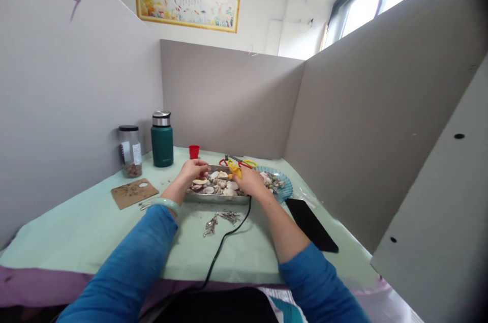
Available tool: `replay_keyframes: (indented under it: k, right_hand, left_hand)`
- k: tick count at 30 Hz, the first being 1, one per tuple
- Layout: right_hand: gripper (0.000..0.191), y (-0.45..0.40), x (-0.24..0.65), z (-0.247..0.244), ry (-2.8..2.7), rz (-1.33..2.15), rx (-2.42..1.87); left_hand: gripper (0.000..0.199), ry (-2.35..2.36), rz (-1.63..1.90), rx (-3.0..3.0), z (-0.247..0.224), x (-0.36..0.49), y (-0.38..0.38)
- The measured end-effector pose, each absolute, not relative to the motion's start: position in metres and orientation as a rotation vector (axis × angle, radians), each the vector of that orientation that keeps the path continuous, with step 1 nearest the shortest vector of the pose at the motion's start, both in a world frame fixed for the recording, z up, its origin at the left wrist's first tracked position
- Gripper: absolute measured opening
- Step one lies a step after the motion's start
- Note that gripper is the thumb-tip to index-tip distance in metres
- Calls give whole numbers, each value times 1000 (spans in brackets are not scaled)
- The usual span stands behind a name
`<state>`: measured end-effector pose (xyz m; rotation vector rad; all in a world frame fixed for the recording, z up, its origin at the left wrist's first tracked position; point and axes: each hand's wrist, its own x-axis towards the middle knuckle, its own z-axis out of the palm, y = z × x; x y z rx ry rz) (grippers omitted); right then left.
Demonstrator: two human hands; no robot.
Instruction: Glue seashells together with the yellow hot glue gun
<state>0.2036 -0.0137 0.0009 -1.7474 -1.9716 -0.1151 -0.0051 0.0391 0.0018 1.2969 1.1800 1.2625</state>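
Observation:
A metal tray (217, 200) full of seashells (223, 184) stands in the middle of the table. Over its left back part is my left hand (193, 170), fingers pinched together; what they hold, if anything, is too small to make out. My right hand (247, 180), over the tray's right part, is wrapped round a yellow glue gun (235, 169). A black cord (224, 237) runs from near that hand to the front table edge. Two small piles of metal clips (211, 225) lie in front of the tray.
Behind the tray are scissors (249, 164) and a red cup (194, 151). A blue plate (286, 188) and black phone-like slab (312, 225) lie right. At left stand a green bottle (162, 145), a jar (130, 152) and a brown board (133, 193). Grey partitions (229, 99) surround the table.

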Motion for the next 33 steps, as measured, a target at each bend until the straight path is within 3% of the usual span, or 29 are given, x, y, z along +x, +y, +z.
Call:
replay_keyframes:
  k: [6,15,25,33]
  right_hand:
    - [33,-13,196,6,-2113,458,-1434]
    - [36,-16,219,16,-1921,102,-1632]
    - [42,-14,229,12,-1558,-73,-1584]
    - [41,-11,232,6,-1498,-29,-1585]
  left_hand:
    - [23,1130,1291,1334,4,-6,36]
    - [20,1217,1083,1673,-7,-3,49]
    - [17,890,354,2347,2,72,23]
    - [11,1403,206,2567,14,31,55]
